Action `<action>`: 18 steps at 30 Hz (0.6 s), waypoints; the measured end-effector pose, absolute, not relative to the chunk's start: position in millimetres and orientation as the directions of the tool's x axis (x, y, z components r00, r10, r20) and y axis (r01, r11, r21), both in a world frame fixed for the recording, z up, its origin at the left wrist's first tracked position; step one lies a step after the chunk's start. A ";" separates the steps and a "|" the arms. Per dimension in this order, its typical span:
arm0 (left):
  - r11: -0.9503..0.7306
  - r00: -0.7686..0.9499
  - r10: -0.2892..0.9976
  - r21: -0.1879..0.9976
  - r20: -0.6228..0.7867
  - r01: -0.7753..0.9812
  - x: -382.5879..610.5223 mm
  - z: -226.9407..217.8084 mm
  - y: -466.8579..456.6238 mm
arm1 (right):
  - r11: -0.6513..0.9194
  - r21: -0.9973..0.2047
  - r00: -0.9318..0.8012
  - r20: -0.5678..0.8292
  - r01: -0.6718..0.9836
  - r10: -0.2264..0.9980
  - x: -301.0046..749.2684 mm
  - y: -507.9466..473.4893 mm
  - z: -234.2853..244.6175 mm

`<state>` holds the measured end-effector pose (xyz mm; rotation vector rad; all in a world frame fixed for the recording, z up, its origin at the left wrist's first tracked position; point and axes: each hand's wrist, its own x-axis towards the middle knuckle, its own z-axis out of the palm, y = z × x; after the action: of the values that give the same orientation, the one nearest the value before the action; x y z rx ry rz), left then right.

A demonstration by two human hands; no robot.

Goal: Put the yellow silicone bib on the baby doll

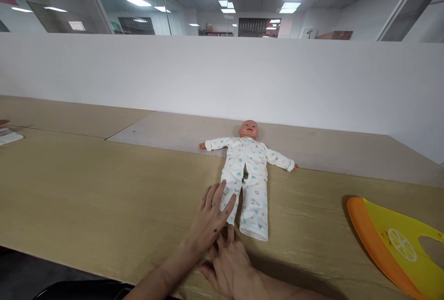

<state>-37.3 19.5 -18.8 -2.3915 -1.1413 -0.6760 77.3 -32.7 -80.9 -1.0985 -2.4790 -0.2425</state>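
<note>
A baby doll (249, 128) lies on its back on the table, arms spread, in a white printed top (250, 154) and matching trousers (255, 205). My left hand (210, 214) rests over the trouser leg on the left of the picture, its fingers stretched out and apart. Just below it, my right hand (232, 263) reaches to the hem of the same leg. Its thumb is apart from the fingers, and the fingertips touch or lie close to the cuff; whether any are inside it cannot be seen. The other trouser leg lies flat, with no foot showing.
A yellow bib (391, 240) with an orange edge and a citrus slice print lies at the right. The wooden table (104, 189) meets a white wall (208, 73) with windows above. At the far left edge, part of a hand shows by a white item (9, 136).
</note>
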 end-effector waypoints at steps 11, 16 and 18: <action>-0.600 0.537 0.577 -0.127 0.615 0.790 -30.6 -14.9 16.2 | 0.664 -0.057 -0.631 0.263 0.745 0.730 74.3 -32.5 -84.7; -0.603 0.518 0.536 -0.127 0.667 0.787 -30.9 -13.2 17.1 | 0.657 -0.060 -0.625 0.251 0.752 0.739 74.6 -32.9 -79.6; -0.605 0.507 0.520 -0.123 0.688 0.787 -31.4 -12.3 16.7 | 0.678 -0.040 -0.627 0.341 0.734 0.700 75.8 -32.1 -79.7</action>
<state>-31.4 16.7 -12.3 -2.3302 -1.0767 -0.8571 75.8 -32.1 -79.7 -1.1337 -2.5639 -0.1459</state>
